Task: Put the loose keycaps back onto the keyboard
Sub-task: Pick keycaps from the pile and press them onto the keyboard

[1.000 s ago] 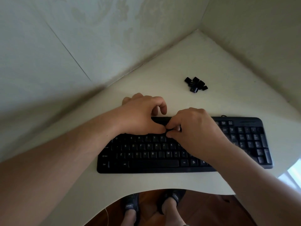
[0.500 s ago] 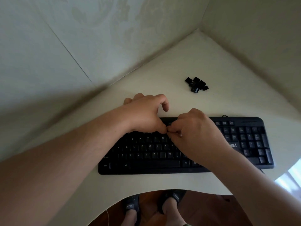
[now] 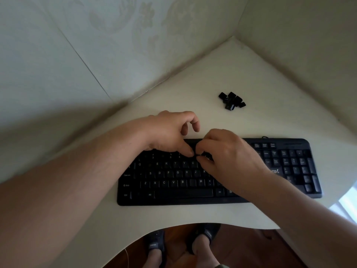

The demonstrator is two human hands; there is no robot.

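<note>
A black keyboard lies on the white corner desk. Both hands meet over its number row, near the middle. My right hand has its fingers curled and pinches a small black keycap between thumb and fingertips, right at the key row. The thumb tip of my left hand touches the keyboard just left of that keycap, with the other fingers loosely curled above the back edge. A pile of several loose black keycaps sits on the desk behind the keyboard.
Two walls close the desk in at the back left and back right. The keyboard's cable leaves its back edge. The desk's curved front edge is close to me, with my feet in dark sandals on the wooden floor below.
Both hands stay together at the same spot on the number row. My left hand has lifted a little toward the back, so more of the keys below it show.
</note>
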